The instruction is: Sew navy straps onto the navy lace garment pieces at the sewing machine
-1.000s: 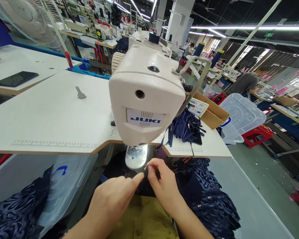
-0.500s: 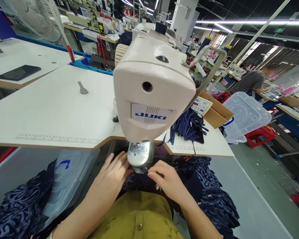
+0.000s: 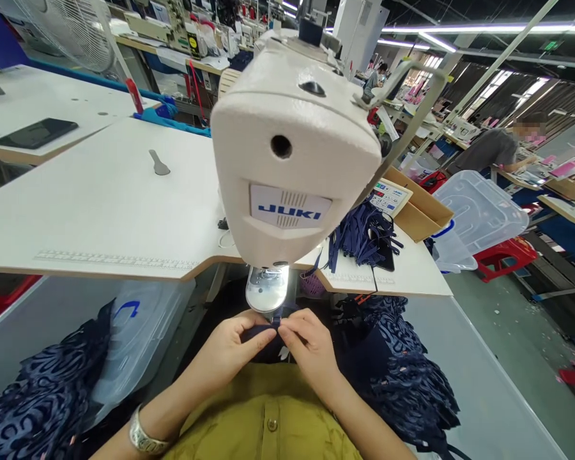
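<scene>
Just below the sewing machine [image 3: 292, 153], both my hands meet at a narrow piece of dark navy fabric [image 3: 274, 322]. My left hand [image 3: 234, 342] pinches it between thumb and fingers from the left. From the right, my right hand [image 3: 311, 342] grips it with thumb and forefinger, its fingertips nearly touching the left thumb. The machine's shiny metal plate [image 3: 267, 291] lies directly above the fingertips. How the fabric runs beneath the plate is hidden. A bundle of navy straps [image 3: 361, 233] rests on the table right of the machine.
Navy patterned pieces [image 3: 402, 377] are heaped at the right, and more patterned fabric [image 3: 52, 377] lies in the left bin. The white tabletop [image 3: 100, 204] carries a small grey metal piece [image 3: 159, 163]. An open cardboard box [image 3: 419, 204] stands behind the straps. A person in grey works far right.
My left hand first reached beside the metal plate with fingers spread, then came back to pinch the fabric next to my right hand. The right hand stays pinched near the plate.
</scene>
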A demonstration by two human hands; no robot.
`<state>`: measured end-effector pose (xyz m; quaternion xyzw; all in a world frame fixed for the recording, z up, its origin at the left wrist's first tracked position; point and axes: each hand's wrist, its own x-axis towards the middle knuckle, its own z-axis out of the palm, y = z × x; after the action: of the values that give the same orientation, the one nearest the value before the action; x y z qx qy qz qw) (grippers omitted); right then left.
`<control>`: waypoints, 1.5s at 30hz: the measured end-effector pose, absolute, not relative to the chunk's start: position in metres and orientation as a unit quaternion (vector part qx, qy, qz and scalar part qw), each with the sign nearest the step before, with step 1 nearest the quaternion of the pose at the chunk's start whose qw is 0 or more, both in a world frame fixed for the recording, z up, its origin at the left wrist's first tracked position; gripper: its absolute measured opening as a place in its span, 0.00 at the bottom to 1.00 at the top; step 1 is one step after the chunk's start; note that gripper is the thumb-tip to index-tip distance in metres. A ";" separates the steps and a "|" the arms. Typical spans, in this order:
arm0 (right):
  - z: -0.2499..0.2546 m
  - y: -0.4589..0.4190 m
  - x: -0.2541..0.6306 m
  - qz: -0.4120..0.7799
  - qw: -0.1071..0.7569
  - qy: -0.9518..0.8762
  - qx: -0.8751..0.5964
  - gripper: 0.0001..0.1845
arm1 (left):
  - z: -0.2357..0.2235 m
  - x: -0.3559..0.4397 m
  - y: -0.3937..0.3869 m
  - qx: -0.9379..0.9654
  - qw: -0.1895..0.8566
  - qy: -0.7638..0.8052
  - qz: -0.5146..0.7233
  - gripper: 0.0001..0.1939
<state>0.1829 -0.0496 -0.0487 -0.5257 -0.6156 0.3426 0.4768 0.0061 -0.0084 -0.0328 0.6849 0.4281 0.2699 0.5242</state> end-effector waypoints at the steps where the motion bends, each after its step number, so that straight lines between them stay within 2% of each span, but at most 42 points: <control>1: -0.048 -0.049 0.185 0.335 0.458 -0.635 -0.524 0.14 | -0.031 0.006 -0.009 0.688 0.520 0.429 0.268 0.13; 5: -0.045 -0.045 0.187 0.462 0.420 -0.626 -0.467 0.21 | -0.028 0.006 -0.015 0.716 0.494 0.421 0.256 0.11; 8: -0.047 -0.043 0.181 0.547 0.498 -0.499 -0.452 0.16 | -0.026 0.008 -0.019 0.752 0.453 0.410 0.247 0.11; 10: -0.049 -0.044 0.176 0.530 0.554 -0.451 -0.457 0.13 | -0.026 0.009 -0.021 0.763 0.432 0.412 0.249 0.12; 13: -0.050 -0.047 0.170 0.463 0.581 -0.468 -0.479 0.09 | -0.027 0.009 -0.022 0.768 0.405 0.420 0.265 0.13; 20: -0.044 -0.053 0.172 0.340 0.525 -0.555 -0.548 0.06 | -0.030 0.006 -0.025 0.793 0.353 0.395 0.301 0.10; 25: -0.041 -0.052 0.173 0.361 0.508 -0.563 -0.542 0.09 | -0.026 0.008 -0.024 0.777 0.386 0.403 0.292 0.09; 28: -0.041 -0.050 0.171 0.382 0.537 -0.557 -0.506 0.10 | -0.024 0.009 -0.024 0.769 0.384 0.419 0.292 0.10; 32: -0.040 -0.048 0.168 0.345 0.595 -0.569 -0.451 0.11 | -0.025 0.008 -0.028 0.812 0.256 0.397 0.342 0.09; 38: -0.041 -0.053 0.167 0.268 0.620 -0.603 -0.424 0.02 | -0.024 0.006 -0.033 0.862 0.056 0.348 0.363 0.10; 41: -0.042 -0.057 0.169 0.265 0.625 -0.610 -0.409 0.06 | -0.024 0.004 -0.035 0.867 0.012 0.342 0.362 0.10; 45: -0.044 -0.059 0.170 0.266 0.622 -0.612 -0.409 0.08 | -0.026 0.002 -0.036 0.874 0.010 0.337 0.349 0.12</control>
<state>0.1700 -0.0589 -0.0436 -0.4089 -0.6123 0.2658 0.6223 0.0022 -0.0364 -0.0258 0.8743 0.3368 0.3495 0.0096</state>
